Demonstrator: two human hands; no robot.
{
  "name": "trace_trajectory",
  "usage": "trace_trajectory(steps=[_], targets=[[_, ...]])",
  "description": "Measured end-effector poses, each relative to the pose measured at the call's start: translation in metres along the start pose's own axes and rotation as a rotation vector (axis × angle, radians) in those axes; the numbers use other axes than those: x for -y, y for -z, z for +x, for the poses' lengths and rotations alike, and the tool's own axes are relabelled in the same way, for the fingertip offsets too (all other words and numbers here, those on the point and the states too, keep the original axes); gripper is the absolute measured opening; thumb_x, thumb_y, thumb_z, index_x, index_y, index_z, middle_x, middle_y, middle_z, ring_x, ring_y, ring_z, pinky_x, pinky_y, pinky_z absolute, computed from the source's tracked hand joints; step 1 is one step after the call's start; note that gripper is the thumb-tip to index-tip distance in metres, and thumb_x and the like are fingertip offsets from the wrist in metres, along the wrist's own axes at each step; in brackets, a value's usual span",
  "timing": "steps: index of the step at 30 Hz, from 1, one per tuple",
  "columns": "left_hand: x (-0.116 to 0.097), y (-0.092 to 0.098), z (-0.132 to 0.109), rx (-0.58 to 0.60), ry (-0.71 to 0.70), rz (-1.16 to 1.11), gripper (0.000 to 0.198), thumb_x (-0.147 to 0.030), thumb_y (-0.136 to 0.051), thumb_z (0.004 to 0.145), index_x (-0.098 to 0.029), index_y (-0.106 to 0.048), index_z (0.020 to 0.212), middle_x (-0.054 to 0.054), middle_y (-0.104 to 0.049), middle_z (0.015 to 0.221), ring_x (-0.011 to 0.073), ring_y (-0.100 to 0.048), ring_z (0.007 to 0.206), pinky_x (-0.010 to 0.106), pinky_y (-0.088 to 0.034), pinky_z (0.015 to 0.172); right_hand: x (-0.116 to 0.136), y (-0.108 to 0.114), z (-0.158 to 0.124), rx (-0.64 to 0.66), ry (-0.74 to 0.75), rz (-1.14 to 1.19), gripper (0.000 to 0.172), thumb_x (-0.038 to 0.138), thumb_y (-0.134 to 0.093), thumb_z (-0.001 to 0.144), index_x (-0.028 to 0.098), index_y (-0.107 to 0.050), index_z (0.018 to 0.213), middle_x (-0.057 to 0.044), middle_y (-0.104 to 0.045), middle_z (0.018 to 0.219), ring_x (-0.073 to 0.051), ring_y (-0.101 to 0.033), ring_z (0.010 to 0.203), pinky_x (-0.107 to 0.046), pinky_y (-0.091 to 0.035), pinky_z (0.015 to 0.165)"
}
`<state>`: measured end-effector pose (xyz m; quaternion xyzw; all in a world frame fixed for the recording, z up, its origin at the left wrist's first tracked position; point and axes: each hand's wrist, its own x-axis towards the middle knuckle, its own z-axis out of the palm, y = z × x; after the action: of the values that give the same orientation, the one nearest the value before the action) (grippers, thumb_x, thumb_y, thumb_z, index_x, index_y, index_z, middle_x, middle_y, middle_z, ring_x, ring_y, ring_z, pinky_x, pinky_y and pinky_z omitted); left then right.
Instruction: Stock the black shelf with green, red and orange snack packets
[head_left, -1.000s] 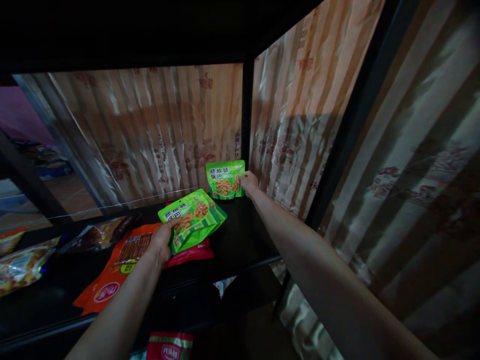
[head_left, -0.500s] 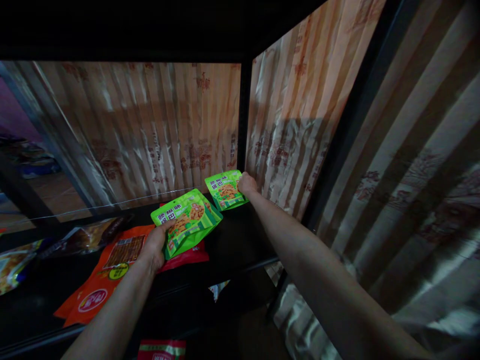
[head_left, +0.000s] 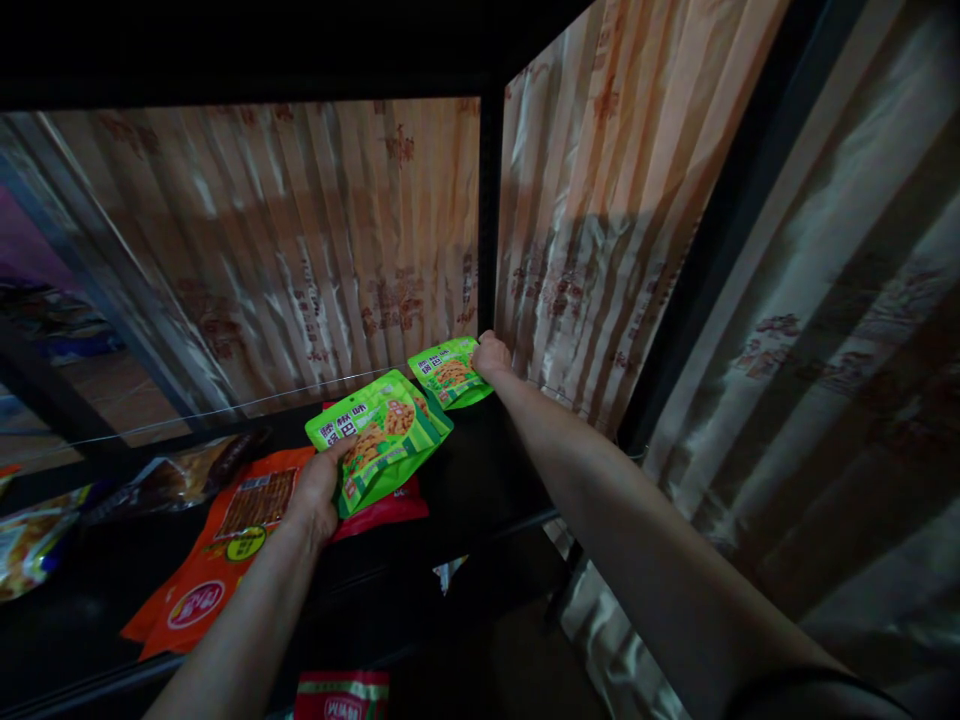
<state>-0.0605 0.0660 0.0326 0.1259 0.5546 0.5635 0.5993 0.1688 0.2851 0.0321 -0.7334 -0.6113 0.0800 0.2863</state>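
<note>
My left hand (head_left: pixel 319 490) is closed on the left edge of a bright green snack bag (head_left: pixel 386 425), thumb on its printed front. Behind that front bag shows the edge of at least one more green bag. At the back corner of the black shelf (head_left: pixel 480 470), my right hand (head_left: pixel 491 357) grips the right edge of another green snack bag (head_left: pixel 450 375), which leans back at a tilt. A red packet (head_left: pixel 386 512) lies under the bags in my left hand, mostly covered. Beside my left wrist is an orange snack bag (head_left: pixel 202 570) on the shelf.
Further left lie a clear-and-brown packet (head_left: pixel 180 475) and a blue-and-yellow packet (head_left: pixel 34 540). Patterned curtains (head_left: pixel 375 230) hang behind and to the right. A black post (head_left: pixel 489 210) stands at the corner, and a thin wire (head_left: pixel 225 412) runs along the back. Below sits a red packet (head_left: pixel 341 695).
The green bag in my right hand has tipped further back and sits slightly lower. My left hand and its bag have shifted a little to the right in view.
</note>
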Motion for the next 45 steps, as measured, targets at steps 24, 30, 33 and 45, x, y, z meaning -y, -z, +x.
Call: trace_trajectory(steps=[24, 30, 33, 45], targets=[[0.004, 0.004, 0.008, -0.007, -0.06, 0.043, 0.028, -0.018, -0.06, 0.079, -0.007, -0.064, 0.105, 0.01, -0.07, 0.066, 0.0207, -0.066, 0.051, 0.033, -0.058, 0.056, 0.002, 0.001, -0.079, 0.182, 0.335, -0.225, 0.071, 0.073, -0.045, 0.076, 0.024, -0.056, 0.126, -0.011, -0.05, 0.137, -0.034, -0.041, 0.127, -0.048, -0.033, 0.101], [0.004, 0.003, 0.005, -0.013, -0.064, 0.026, 0.025, -0.017, -0.06, 0.08, -0.007, -0.065, 0.102, 0.01, -0.07, 0.066, 0.0207, -0.066, 0.051, 0.033, -0.058, 0.055, 0.002, -0.002, -0.089, 0.245, 0.157, -0.171, 0.076, 0.072, -0.046, 0.075, 0.029, -0.042, 0.138, -0.011, -0.027, 0.152, -0.041, -0.016, 0.139, -0.064, -0.017, 0.104], [0.004, 0.003, 0.005, -0.022, -0.062, 0.011, 0.026, -0.018, -0.061, 0.078, -0.007, -0.065, 0.102, 0.011, -0.071, 0.068, 0.0216, -0.067, 0.051, 0.033, -0.058, 0.054, -0.002, -0.001, -0.1, 0.288, 0.12, -0.128, 0.077, 0.071, -0.049, 0.074, 0.037, -0.034, 0.141, -0.007, -0.018, 0.155, -0.045, -0.008, 0.139, -0.067, -0.019, 0.101], [0.006, 0.004, 0.007, -0.028, -0.089, 0.007, 0.03, -0.016, -0.062, 0.078, -0.007, -0.063, 0.107, 0.01, -0.071, 0.067, 0.0202, -0.066, 0.05, 0.033, -0.058, 0.056, -0.02, -0.011, -0.11, -0.013, 0.31, -0.043, 0.047, 0.037, -0.055, 0.083, 0.03, -0.054, 0.13, -0.002, -0.021, 0.154, -0.03, -0.021, 0.137, -0.041, -0.028, 0.109]])
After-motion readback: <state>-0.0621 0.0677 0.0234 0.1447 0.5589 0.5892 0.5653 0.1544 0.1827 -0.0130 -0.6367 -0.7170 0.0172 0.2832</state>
